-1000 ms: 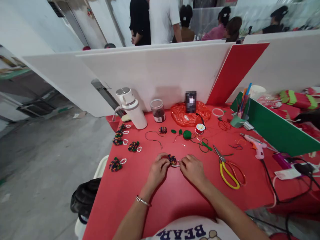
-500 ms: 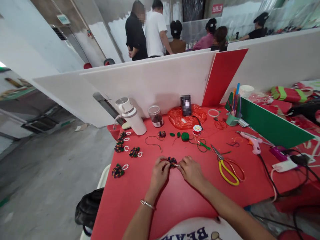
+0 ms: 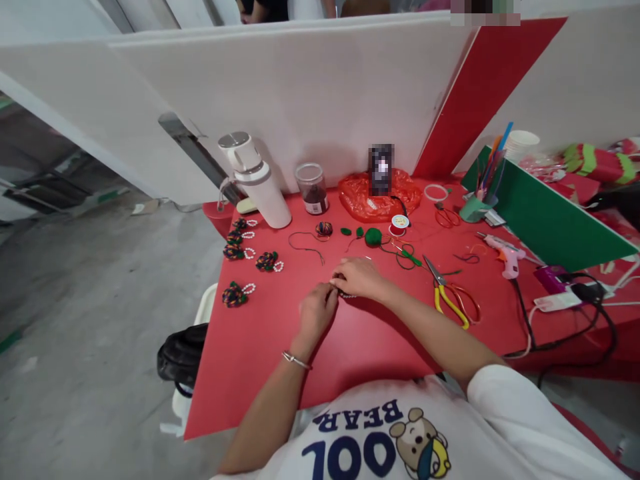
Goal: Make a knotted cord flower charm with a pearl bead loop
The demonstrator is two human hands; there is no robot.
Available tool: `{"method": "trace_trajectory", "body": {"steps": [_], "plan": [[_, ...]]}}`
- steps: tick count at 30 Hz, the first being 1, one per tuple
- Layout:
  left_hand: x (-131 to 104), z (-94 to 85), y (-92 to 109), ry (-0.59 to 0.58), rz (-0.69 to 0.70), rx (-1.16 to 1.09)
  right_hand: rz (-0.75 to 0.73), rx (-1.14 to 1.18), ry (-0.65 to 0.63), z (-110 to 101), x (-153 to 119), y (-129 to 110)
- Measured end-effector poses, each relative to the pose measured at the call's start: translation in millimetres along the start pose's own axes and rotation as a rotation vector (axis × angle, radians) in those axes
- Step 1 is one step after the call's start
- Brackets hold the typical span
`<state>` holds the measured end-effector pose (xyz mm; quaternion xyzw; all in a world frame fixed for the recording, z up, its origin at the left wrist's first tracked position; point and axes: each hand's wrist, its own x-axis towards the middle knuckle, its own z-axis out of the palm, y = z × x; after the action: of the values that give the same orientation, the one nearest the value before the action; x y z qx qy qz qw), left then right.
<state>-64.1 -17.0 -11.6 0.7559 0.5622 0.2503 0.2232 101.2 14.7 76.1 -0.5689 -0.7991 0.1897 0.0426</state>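
Note:
Over the red table point(image 3: 270, 373), my left hand point(image 3: 317, 308) and my right hand point(image 3: 364, 278) meet at a small dark multicoloured yarn charm. Most of that charm is covered by my right hand; part of its white bead loop point(image 3: 347, 295) shows below the palm. The fingertips of both hands are pinched together at its left end. To the left lie several similar yarn charms point(image 3: 235, 295) with bead loops. Beyond my hands are a multicoloured yarn ball point(image 3: 324, 229), a green yarn ball point(image 3: 373, 237) and small green leaf-shaped pieces point(image 3: 346, 231).
Yellow-handled scissors point(image 3: 450, 303), a green-handled crochet hook point(image 3: 412, 256) and a pink glue gun point(image 3: 507, 255) lie to the right. A white bottle point(image 3: 265, 197), a jar point(image 3: 311, 189), a red plastic bag point(image 3: 355, 200) and a thread spool point(image 3: 399, 225) stand behind.
My right hand has moved left, across the charm, to my left hand's fingertips, covering most of the charm. The camera view has tilted down.

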Motion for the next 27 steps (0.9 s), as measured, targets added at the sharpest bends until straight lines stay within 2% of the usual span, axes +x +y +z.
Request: {"method": "trace_trajectory", "body": {"steps": [6, 10, 14, 18, 20, 23, 27], "plan": [[-4.1, -1.8, 3.5, -0.019, -0.039, 0.042, -0.115, -0.037, -0.147, 3.0, 31.8, -3.2], [-7.0, -0.3, 4.5, 0.003, -0.050, 0.092, -0.078, -0.128, -0.239, 1.8, 42.8, -0.4], [-7.0, 2.1, 4.3, 0.028, -0.068, 0.076, -0.084, -0.181, -0.241, -1.4, 51.9, -4.1], [-5.4, 0.7, 5.5, 0.021, -0.117, 0.040, -0.129, -0.142, -0.384, -2.3, 63.3, -3.7], [-4.0, -2.5, 6.4, 0.003, -0.154, 0.008, -0.150, 0.006, -0.411, 1.3, 67.4, 2.9], [-0.7, -8.3, 6.0, -0.021, -0.183, -0.055, -0.153, 0.456, -0.307, 13.5, 65.3, 17.8], [3.9, -12.1, 2.5, -0.035, -0.180, -0.228, 0.050, 1.142, -0.288, 32.6, 44.7, 34.4]]}}
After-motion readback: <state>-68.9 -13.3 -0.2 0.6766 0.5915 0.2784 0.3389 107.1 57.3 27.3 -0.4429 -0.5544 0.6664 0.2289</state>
